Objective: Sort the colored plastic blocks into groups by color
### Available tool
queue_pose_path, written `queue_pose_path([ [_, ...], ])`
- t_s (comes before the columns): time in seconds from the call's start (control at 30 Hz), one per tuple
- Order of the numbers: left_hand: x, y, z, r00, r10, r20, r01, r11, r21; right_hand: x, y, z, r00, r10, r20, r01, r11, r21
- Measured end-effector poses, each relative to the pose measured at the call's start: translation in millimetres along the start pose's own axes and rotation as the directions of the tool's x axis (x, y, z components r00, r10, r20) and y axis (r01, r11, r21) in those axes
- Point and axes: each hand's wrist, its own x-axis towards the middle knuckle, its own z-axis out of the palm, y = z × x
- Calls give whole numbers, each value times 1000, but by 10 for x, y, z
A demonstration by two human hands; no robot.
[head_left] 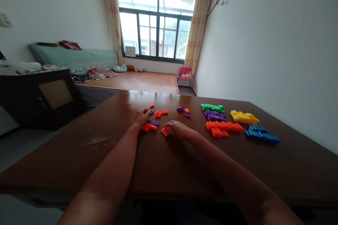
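My left hand [143, 116] has its thumb and fingers pinched around a small purple plastic tube [152, 111]. Just below it lie several orange tubes [150, 127] and a purple pair [155, 123]. My right hand [178, 129] curls its fingers over a small cluster of orange tubes [165, 131], touching them; its fingertips are partly hidden. Beyond the hands are loose orange tubes [161, 113], a single orange tube [152, 106], purple tubes [180, 109], an orange pair [187, 110] and a lone purple tube [187, 116].
On the right of the brown table [163, 168], tubes lie in colour groups: green [212, 107], purple [215, 115], orange [224, 126], yellow [244, 117] and blue [261, 134]. Past the table stand a bed [142, 81], a pink chair [185, 74] and a dark cabinet [26, 95].
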Motion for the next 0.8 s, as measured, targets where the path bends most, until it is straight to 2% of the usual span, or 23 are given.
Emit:
queue_pose_path([
  [0.17, -32, 62, -6, 1000, -14, 10, 14, 1000, 18, -162, -9, -66, 997, 68, -38, -62, 988, 144],
  [0.23, -60, 106, -12, 999, -32, 16, 32, 999, 25, -287, -4, -135, 989, 71, -130, -43, 977, 210],
  [0.3, -88, 151, -24, 999, -45, 30, 44, 998, 36, -463, 82, -251, 961, 110, -252, -32, 955, 296],
  [0.37, -107, 189, -37, 998, -51, 45, 49, 998, 46, -709, 287, -399, 906, 206, -370, -49, 919, 390],
  [0.43, -111, 209, -47, 997, -50, 56, 47, 998, 44, -1024, 610, -530, 810, 360, -463, -106, 866, 488],
  [0.5, -101, 207, -52, 997, -41, 61, 39, 998, 46, -1379, 994, -592, 671, 538, -510, -181, 786, 591],
  [0.57, -84, 189, -54, 997, -33, 69, 29, 998, 64, -1714, 1353, -561, 523, 680, -513, -255, 699, 668],
  [0.6, -76, 177, -54, 997, -30, 74, 25, 997, 76, -1853, 1497, -518, 468, 729, -500, -286, 660, 694],
  [0.67, -66, 155, -55, 996, -27, 84, 20, 996, 91, -2049, 1695, -414, 421, 781, -461, -353, 609, 711],
  [0.8, -72, 136, -65, 996, -39, 82, 29, 993, 112, -2133, 1786, -295, 431, 785, -445, -526, 619, 582],
])
